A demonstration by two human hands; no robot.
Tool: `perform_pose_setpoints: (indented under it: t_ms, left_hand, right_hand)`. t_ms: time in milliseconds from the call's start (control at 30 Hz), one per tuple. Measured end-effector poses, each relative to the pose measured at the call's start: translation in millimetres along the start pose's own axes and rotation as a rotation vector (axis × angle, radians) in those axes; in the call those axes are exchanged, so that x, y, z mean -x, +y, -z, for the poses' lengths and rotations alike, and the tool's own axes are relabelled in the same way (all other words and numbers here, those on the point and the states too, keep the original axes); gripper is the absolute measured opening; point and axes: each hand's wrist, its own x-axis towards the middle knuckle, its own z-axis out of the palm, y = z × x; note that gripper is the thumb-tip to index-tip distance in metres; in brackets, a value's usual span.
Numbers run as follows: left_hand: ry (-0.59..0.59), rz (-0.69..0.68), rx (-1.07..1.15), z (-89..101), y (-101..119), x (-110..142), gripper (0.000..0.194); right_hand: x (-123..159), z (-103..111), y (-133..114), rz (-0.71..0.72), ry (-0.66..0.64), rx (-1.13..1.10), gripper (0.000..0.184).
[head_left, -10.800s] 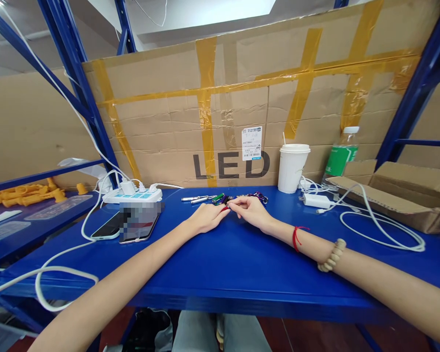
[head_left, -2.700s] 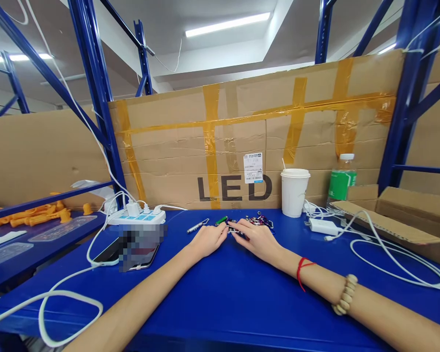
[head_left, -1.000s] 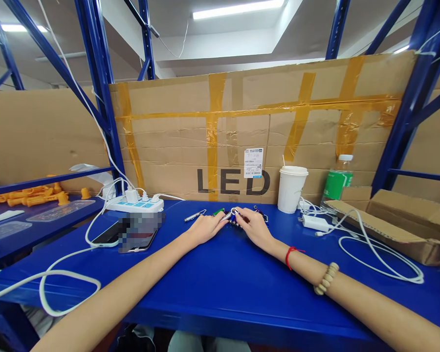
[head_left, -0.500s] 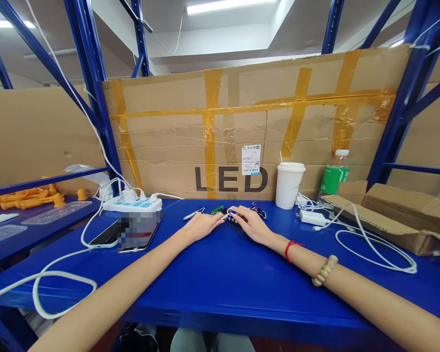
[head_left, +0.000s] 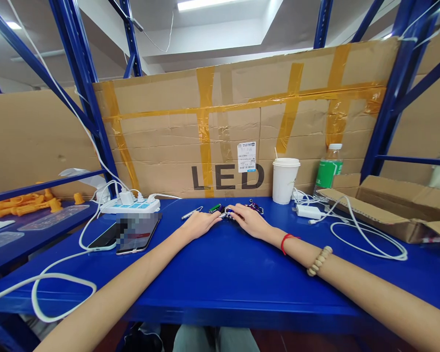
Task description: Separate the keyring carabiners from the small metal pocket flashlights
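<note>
My left hand [head_left: 201, 224] rests at the back middle of the blue table, its fingers closed together at a small cluster of shiny metal pieces [head_left: 228, 213]. From the other side my right hand [head_left: 252, 221] reaches the same cluster with bent fingers. Fingertips of both hands nearly meet there, and what they pinch is too small to make out. Just beyond my left hand lie a slim silver clip-like piece [head_left: 191, 212] and a small green piece [head_left: 215, 208]. Purple and dark metal pieces [head_left: 255, 208] lie behind my right hand.
Left on the table [head_left: 190, 288] are two phones [head_left: 141, 239], a white power strip [head_left: 132, 207] and looping cables. A white cup [head_left: 285, 182], a green-labelled bottle [head_left: 329, 172], a white charger [head_left: 310, 211] and an open cardboard box [head_left: 392, 215] stand right. Taped cardboard [head_left: 161, 142] walls the back.
The view has shifted slightly, so the surroundings sit a little further left. Both hands stay at the metal pieces, with only slight finger movement.
</note>
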Motion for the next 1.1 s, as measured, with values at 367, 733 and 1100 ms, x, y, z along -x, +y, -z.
perform_pose_setpoints:
  t_ms: [367,733,1100]
  left_hand:
    - [0.019,0.016,-0.028,0.9,2.3,-0.4,0.036]
    - [0.019,0.026,-0.013,1.6,2.4,-1.1,0.035]
    - [0.045,0.000,-0.021,0.1,1.8,0.0,0.035]
  right_hand:
    - [-0.8,4.6,-3.0,0.013,-0.067,0.240,0.029]
    - [-1.3,1.7,-2.8,0.003,-0.061,0.276,0.031]
    - [-0.7,-1.7,5.7,0.072,-0.006,0.119,0.015]
